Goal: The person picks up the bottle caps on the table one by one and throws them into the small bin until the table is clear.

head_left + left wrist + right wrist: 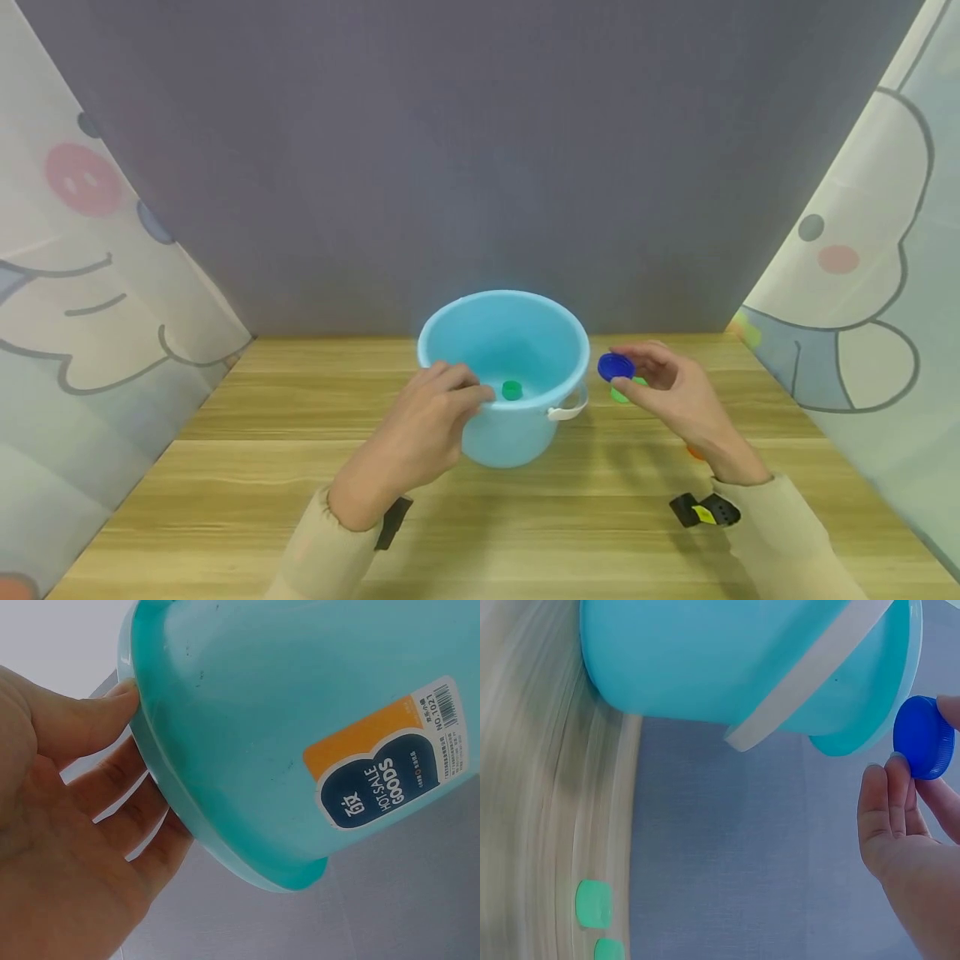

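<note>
A light-blue bucket with a white handle stands upright on the table. My left hand holds its near rim, thumb on the outer side as the left wrist view shows. Inside the bucket lies a green bottle cap. Just right of the rim, my right hand pinches a blue bottle cap between thumb and fingers, apart from the bucket; its ribbed edge shows in the right wrist view.
Two light-green caps rest on the wooden table, one partly cut off by the right wrist view's edge. An orange piece is mostly hidden under the right wrist. Behind rises a grey panel; printed cloths flank both sides.
</note>
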{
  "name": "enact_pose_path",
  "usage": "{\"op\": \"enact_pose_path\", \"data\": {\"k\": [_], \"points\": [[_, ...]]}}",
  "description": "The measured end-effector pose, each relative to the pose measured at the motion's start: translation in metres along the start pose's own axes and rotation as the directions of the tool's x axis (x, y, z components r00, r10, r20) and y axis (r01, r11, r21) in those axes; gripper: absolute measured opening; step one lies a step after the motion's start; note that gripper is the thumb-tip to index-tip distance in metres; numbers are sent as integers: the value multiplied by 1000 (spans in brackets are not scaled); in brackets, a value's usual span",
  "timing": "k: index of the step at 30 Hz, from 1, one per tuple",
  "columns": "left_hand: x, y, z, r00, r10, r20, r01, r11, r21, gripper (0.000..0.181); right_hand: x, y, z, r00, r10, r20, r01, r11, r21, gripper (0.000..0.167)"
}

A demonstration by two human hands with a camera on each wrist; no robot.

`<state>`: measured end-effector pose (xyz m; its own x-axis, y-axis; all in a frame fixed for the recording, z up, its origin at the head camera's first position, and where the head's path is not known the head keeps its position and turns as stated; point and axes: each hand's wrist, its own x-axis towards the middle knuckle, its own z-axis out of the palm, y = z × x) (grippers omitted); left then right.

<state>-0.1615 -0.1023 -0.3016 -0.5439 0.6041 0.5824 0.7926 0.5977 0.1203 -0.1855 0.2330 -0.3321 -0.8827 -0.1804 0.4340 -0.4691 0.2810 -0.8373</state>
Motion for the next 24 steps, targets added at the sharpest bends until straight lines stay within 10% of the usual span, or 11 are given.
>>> {"op": "enact_pose_path", "data": {"k": [24], "points": [[0, 0, -1, 1000, -8, 15, 8, 1000, 12, 37, 10, -14, 9, 1000, 4, -19, -3, 999, 47, 36]]}}
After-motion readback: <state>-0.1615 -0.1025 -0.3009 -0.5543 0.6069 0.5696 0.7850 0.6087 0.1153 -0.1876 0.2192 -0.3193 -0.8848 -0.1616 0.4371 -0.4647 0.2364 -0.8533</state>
